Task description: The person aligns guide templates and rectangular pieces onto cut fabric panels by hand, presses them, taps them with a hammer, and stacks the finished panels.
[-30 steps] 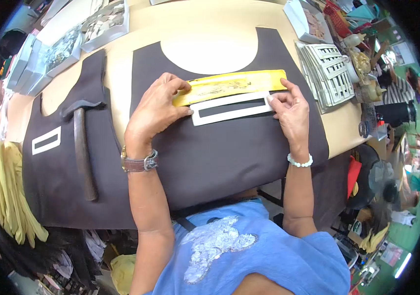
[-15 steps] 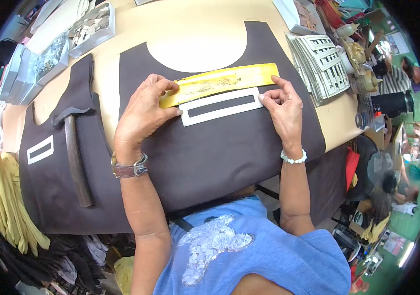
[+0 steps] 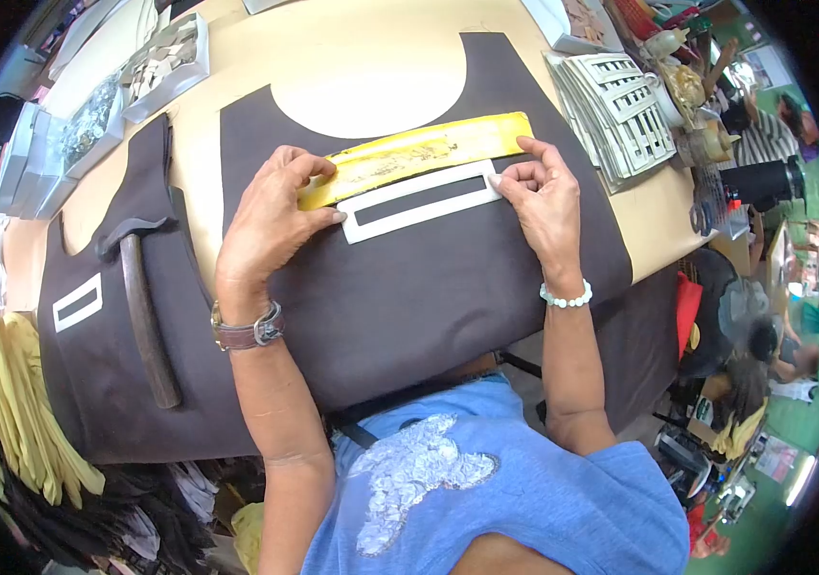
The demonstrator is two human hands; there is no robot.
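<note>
A dark brown cut fabric panel (image 3: 448,287) with a curved neckline lies in front of me. On it rest a worn yellow strip (image 3: 408,161) and, just below that, a white rectangular frame (image 3: 419,215) with a long slot. My left hand (image 3: 271,216) has its fingers closed over the strip's left end, its thumb at the frame's left end. At the other side my right hand (image 3: 546,206) puts its index finger by the strip's right end; its thumb presses the frame's right end, fingers curled behind.
A hammer (image 3: 148,326) and a small white frame (image 3: 80,317) lie on another dark panel at left. Yellow cloth (image 3: 7,402) hangs over the left edge. Slotted pale pieces (image 3: 611,115) are stacked at right. An open box (image 3: 201,72) of scraps stands at the back left.
The whole view has shifted slightly. Both hands keep nearly the same hold on the yellow strip and the white frame.
</note>
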